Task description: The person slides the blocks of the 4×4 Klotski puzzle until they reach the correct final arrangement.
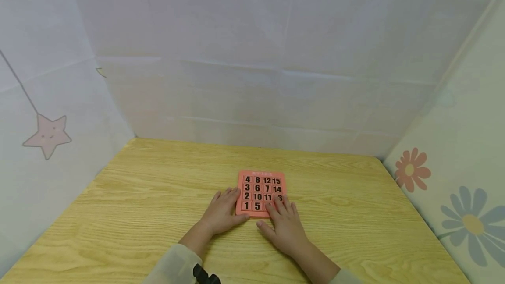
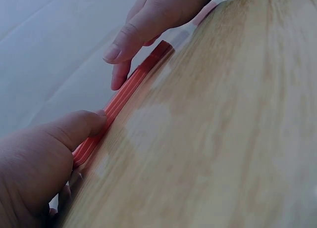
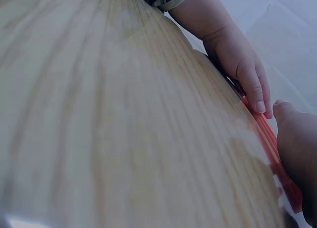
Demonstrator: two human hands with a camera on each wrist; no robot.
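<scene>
A pink number slide puzzle (image 1: 257, 192) lies flat on the wooden table, its black-numbered tiles set in rows of a square frame. My left hand (image 1: 222, 212) holds its near left corner, fingers along the left side and thumb at the front edge. In the left wrist view, that thumb presses against the ridged front edge (image 2: 124, 97). Over the lower right tiles lies my right hand (image 1: 286, 227), index fingertip on the bottom row and the other fingers reaching across the right side. Its thumb stays off the front edge. The bottom right tiles are hidden under these fingers.
The wood-grain table (image 1: 158, 179) ends at a pale cloth wall (image 1: 244, 100) at the back. Printed side cloths flank it, with a pink star (image 1: 48, 136) on the left and flowers (image 1: 473, 224) on the right. A black strap (image 1: 205, 274) circles the left sleeve.
</scene>
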